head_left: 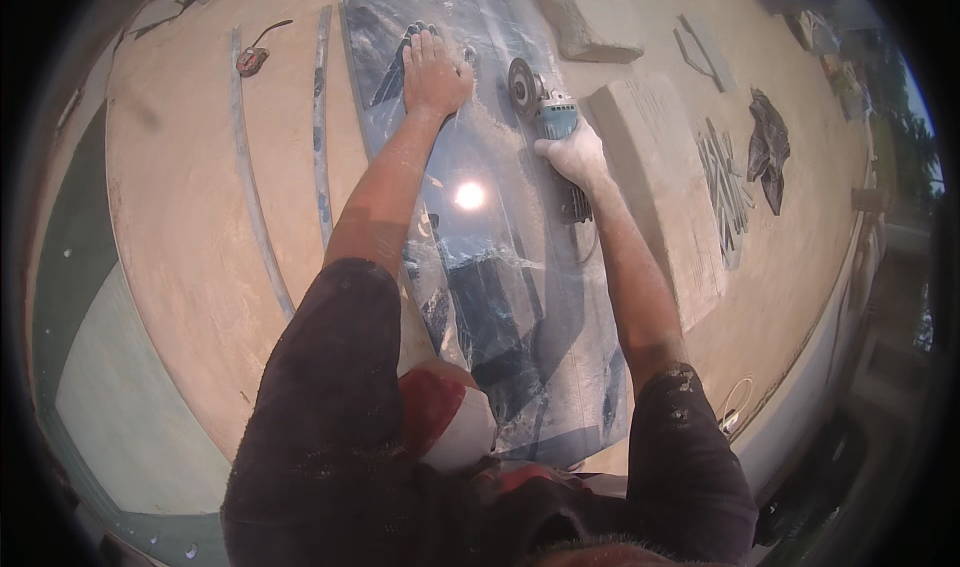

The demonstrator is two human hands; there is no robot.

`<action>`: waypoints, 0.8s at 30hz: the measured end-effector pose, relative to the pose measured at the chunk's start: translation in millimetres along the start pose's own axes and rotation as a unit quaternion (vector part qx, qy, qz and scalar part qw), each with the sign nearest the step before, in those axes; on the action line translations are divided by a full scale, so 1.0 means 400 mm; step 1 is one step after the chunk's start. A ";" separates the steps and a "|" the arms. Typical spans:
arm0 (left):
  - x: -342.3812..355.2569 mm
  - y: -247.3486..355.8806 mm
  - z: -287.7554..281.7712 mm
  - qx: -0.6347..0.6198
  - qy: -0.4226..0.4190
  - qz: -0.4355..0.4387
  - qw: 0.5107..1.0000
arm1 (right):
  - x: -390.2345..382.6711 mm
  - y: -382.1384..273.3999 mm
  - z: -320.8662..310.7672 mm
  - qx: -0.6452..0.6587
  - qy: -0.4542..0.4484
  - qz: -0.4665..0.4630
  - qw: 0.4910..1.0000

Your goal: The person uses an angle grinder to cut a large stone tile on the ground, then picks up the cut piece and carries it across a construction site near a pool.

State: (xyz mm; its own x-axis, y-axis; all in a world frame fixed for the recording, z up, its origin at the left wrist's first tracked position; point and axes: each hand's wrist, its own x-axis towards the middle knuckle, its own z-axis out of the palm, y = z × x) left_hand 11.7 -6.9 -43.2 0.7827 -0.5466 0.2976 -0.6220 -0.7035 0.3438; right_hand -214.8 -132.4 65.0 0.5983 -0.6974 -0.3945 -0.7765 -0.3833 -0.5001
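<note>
A long, glossy, bluish-grey slab point(582, 302) lies in front of me, and its polished face mirrors the sun and my body. My left hand point(436, 79) rests palm down on its far left part, fingers stretched out, with pale dust on them. In my right hand point(578, 157), which is coated in white dust, is an angle grinder point(557, 119) with a teal body. Its round disc points away from me, over the slab's right side. Whether the disc touches the surface I cannot tell. A cord hangs from the grinder's rear end.
Left of the slab lie two long narrow bars point(255, 197) and a red tape measure point(253, 62). Pale thick blocks point(650, 147) stand along its right side. Farther right are several thin grey strips point(722, 182) and a crumpled black sheet point(768, 147) on the tan floor point(170, 227).
</note>
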 end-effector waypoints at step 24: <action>-0.543 0.052 -0.182 0.001 -0.020 0.033 0.999 | -0.107 0.158 0.018 0.022 0.029 -0.042 0.998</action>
State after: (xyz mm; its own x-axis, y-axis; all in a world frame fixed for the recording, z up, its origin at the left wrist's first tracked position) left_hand -173.0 130.4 -35.9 0.7402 -0.6094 0.2841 -0.6723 -0.6663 0.3226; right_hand -287.9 -122.5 44.7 0.6476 -0.6981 -0.3053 -0.7137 -0.4154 -0.5640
